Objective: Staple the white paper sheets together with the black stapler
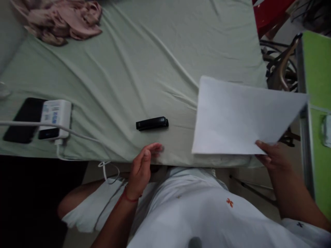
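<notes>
Plainly, the right hand (275, 156) pinched a rectangular piece of plain white paper (240, 117) by its near edge, thumb on top, the paper spreading forward and mostly left of that hand. The left hand (142, 165) was open, fingers slightly bent, just short of a slim black oblong stapler (152, 123) lying on a wrinkled pale green cloth sheet (116, 69). Well left of both hands, a boxy white plastic device (64, 111) overlapped a flat black rectangular object (19, 134)
</notes>
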A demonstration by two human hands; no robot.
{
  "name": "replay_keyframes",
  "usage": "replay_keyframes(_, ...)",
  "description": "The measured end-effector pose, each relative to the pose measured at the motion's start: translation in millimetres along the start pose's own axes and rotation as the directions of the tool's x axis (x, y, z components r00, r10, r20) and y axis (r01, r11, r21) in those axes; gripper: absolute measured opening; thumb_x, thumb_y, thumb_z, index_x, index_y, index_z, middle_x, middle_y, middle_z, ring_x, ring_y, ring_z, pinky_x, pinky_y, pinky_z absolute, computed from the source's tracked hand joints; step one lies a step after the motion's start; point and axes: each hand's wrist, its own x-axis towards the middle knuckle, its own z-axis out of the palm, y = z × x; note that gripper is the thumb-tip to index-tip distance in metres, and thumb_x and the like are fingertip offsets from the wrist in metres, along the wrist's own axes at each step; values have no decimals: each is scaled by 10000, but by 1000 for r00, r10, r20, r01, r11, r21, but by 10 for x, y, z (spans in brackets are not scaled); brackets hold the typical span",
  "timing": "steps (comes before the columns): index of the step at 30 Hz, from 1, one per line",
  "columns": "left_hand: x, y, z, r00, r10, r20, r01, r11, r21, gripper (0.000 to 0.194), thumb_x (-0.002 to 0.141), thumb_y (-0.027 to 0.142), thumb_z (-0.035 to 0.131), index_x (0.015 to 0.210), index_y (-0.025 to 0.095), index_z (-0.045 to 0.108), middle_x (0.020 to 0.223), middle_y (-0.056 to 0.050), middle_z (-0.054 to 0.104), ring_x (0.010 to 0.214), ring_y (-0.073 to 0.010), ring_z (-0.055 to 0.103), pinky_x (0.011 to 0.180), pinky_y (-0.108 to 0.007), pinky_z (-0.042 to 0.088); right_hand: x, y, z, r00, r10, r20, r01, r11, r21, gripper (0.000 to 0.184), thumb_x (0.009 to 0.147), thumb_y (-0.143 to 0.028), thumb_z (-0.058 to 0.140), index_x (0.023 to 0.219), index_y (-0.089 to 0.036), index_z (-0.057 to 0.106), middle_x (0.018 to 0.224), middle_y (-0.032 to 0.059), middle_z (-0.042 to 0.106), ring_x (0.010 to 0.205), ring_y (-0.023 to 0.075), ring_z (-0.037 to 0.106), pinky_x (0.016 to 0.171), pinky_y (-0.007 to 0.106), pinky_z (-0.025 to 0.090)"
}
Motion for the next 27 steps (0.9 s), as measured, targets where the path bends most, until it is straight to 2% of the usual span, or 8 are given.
replay_keyframes(3, 150, 158, 300, 960, -198, 200, 262, 889, -376, 795, 936, 861, 529, 1237, 156, 742, 1174, -169, 806, 961, -276, 763, 732, -365, 608, -58, 66, 120, 984, 149, 101, -139, 986, -93, 460, 427, -407, 997, 535, -261, 575, 465, -59, 449, 319, 63, 248, 251, 213, 148)
replay_keyframes(6, 349, 229, 544, 930, -188, 317, 306, 872, -381, 662, 881, 790, 702, 1072, 161, 775, 941, -95, 793, 853, -231, 718, 717, -325, 565, -4, 125, 132, 965, 198, 175, -170, 972, -164, 488, 479, -486, 1011, 512, -253, 583, 416, -62, 402, 330, 77, 276, 284, 226, 188)
replay_keyframes(9, 554, 237, 685, 942, -149, 301, 234, 935, -268, 488, 856, 644, 814, 832, 163, 733, 741, -19, 695, 713, -174, 618, 671, -292, 495, 129, 112, 81, 941, 192, 278, -122, 960, -252, 459, 563, -551, 994, 552, -235, 662, 489, -29, 542, 415, 114, 435, 359, 249, 366)
replay_keyframes(11, 673, 223, 747, 966, -113, 233, 164, 964, -211, 481, 867, 622, 798, 735, 177, 671, 668, 11, 613, 640, -143, 531, 604, -270, 423, 242, 46, 65, 933, 138, 332, -47, 963, -267, 391, 632, -553, 976, 665, -227, 764, 644, 0, 694, 566, 146, 586, 506, 257, 511)
replay_keyframes(13, 764, 205, 799, 982, -55, 182, 88, 980, -179, 490, 896, 618, 760, 702, 190, 624, 650, 23, 557, 623, -131, 479, 579, -261, 373, 362, -57, 89, 944, 62, 325, 6, 978, -206, 369, 669, -549, 962, 838, -248, 833, 784, -1, 765, 702, 163, 660, 616, 256, 561)
replay_keyframes(20, 840, 103, 865, 993, 78, 83, -72, 995, -71, 532, 966, 672, 666, 728, 206, 571, 696, 21, 520, 686, -145, 464, 654, -276, 403, 767, -328, 292, 941, 65, 333, 17, 971, -238, 338, 667, -479, 945, 883, -246, 830, 777, -16, 725, 689, 127, 610, 593, 222, 509)
replay_keyframes(24, 806, 80, 830, 988, 145, 56, -148, 988, 46, 569, 995, 720, 598, 753, 205, 590, 710, 6, 551, 753, -169, 522, 718, -283, 445, 919, -219, 392, 962, -43, 269, 110, 964, -242, 284, 706, -452, 895, 865, -227, 825, 804, -10, 719, 715, 125, 598, 652, 245, 516)
replay_keyframes(27, 773, 88, 818, 982, 172, 84, -180, 979, 97, 570, 1006, 729, 571, 831, 195, 669, 760, -20, 637, 820, -197, 590, 755, -286, 480, 965, -80, 483, 971, -148, 186, 191, 953, -237, 291, 775, -458, 826, 934, -214, 840, 773, -16, 700, 674, 114, 539, 614, 249, 443)
